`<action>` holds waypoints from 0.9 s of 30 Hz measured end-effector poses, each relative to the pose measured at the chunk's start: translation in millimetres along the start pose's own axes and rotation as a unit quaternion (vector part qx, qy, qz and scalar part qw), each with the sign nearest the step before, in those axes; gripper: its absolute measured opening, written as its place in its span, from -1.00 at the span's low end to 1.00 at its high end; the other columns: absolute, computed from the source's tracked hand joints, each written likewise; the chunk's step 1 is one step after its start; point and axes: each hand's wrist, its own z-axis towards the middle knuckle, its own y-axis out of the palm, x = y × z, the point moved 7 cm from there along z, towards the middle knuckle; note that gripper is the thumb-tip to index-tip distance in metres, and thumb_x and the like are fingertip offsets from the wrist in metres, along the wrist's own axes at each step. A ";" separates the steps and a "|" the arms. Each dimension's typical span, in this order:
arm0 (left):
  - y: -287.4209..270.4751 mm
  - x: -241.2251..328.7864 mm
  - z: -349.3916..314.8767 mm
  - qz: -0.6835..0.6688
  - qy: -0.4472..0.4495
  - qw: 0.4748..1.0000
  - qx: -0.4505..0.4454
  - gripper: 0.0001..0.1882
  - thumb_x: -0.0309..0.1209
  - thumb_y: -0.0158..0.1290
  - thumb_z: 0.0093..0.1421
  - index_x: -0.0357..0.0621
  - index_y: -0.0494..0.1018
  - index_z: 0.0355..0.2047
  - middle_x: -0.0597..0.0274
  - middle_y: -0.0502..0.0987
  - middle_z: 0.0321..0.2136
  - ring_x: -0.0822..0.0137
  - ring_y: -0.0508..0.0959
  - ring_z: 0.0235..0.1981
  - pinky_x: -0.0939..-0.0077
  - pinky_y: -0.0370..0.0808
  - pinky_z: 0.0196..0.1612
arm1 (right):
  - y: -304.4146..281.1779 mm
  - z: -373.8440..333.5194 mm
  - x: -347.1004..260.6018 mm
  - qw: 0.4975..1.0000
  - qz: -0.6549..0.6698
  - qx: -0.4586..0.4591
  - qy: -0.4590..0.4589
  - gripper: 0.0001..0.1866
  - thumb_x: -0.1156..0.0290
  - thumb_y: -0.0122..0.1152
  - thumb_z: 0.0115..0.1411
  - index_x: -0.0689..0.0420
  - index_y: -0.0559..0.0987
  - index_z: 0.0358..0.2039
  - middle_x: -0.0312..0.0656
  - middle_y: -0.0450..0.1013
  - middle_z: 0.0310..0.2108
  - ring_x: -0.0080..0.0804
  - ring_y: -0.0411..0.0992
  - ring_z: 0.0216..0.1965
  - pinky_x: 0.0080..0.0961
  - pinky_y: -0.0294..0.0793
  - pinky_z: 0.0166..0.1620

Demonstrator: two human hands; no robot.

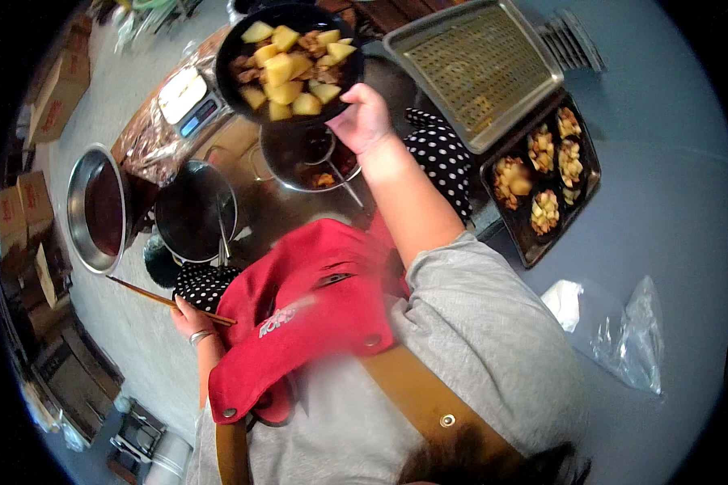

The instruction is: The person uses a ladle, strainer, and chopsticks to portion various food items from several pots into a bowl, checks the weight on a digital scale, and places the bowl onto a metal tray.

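My right hand (364, 121) is closed on the rim of a black bowl (233, 40), raised at arm's length ahead of me. Yellow potato chunks (279, 69) and browned pieces of meat lie in the bowl. Down at my left side, my left hand (189, 317) grips long wooden chopsticks (141, 291), which slant up toward a wide metal basin (78, 218) of dark liquid. Beneath the raised bowl sits a round pot (271, 166) with a ladle (349, 192) and some orange food in it.
A dark pot (170, 214) with a utensil stands left of centre. Behind it are a digital scale (198, 120) and clear plastic wrap. At right, a perforated metal tray (477, 65) overlaps a black tray (522, 242) holding several food portions. Cardboard boxes (57, 97) line the far left.
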 end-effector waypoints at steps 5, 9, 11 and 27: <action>2.8 -0.7 0.7 -0.002 0.010 1.000 -0.019 -0.52 -0.05 -0.12 0.20 -0.33 0.33 -0.48 0.22 0.34 -0.60 0.38 0.23 -0.54 0.40 0.28 -0.43 | -71.1 -78.1 -121.5 0.987 -0.030 0.087 -0.130 -0.52 0.47 -0.06 -0.16 0.29 0.35 -0.12 -0.04 0.38 -0.19 -0.13 0.38 -0.17 -0.24 0.41 -0.10; 7.9 -6.3 4.1 -0.067 -0.030 0.997 -0.028 -0.53 -0.04 -0.10 0.17 -0.30 0.35 -0.45 0.25 0.34 -0.60 0.41 0.27 -0.56 0.45 0.30 -0.46 | -157.4 -158.9 -200.2 0.961 -0.034 0.174 -0.213 -0.44 0.48 -0.08 -0.17 0.28 0.32 -0.03 -0.04 0.35 -0.07 -0.07 0.34 -0.05 -0.15 0.32 0.05; 5.6 -6.1 4.9 -0.094 -0.020 0.995 -0.032 -0.53 -0.05 -0.09 0.17 -0.33 0.37 -0.35 0.23 0.37 -0.56 0.40 0.33 -0.53 0.48 0.34 -0.46 | -186.9 -199.1 -225.0 0.945 0.003 0.178 -0.274 -0.44 0.49 -0.08 -0.17 0.26 0.33 -0.04 -0.06 0.34 -0.06 -0.08 0.33 -0.04 -0.15 0.32 0.04; -17.2 57.0 23.0 -0.199 -0.016 0.980 0.009 -0.65 -0.11 -0.07 0.19 -0.12 0.24 -0.55 0.34 0.25 -0.74 0.44 0.27 -0.73 0.51 0.23 -0.65 | -406.8 -365.2 -254.0 0.789 0.173 0.438 -0.395 -0.67 0.48 -0.09 -0.04 0.23 0.36 -0.20 -0.13 0.35 -0.20 -0.25 0.31 -0.20 -0.30 0.40 -0.20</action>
